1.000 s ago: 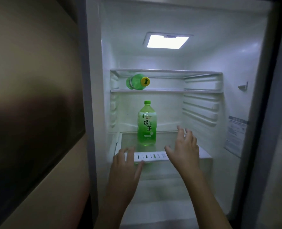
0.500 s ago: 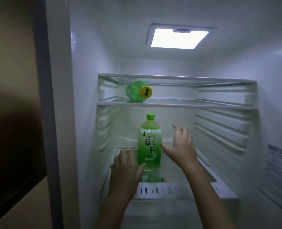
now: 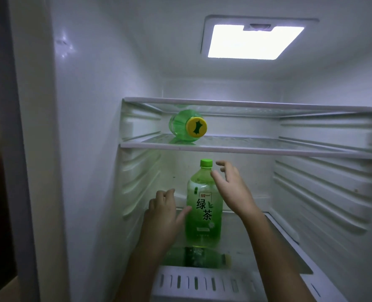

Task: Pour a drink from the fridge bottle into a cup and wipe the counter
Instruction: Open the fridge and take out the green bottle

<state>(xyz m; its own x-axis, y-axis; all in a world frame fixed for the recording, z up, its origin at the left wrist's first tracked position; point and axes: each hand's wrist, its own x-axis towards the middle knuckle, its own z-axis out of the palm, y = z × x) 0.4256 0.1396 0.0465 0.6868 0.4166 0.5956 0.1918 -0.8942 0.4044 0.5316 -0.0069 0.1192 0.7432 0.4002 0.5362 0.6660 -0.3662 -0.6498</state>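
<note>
Hands [image 3: 233, 190] flanking upright tea bottle [image 3: 203, 205]

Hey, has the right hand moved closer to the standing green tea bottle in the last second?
Yes. The right hand has gone forward and up from the shelf's front edge to beside the green tea bottle's shoulder, open, not yet gripping.

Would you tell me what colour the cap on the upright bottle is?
Green, clearest in the head view: cap on the upright bottle.
</note>
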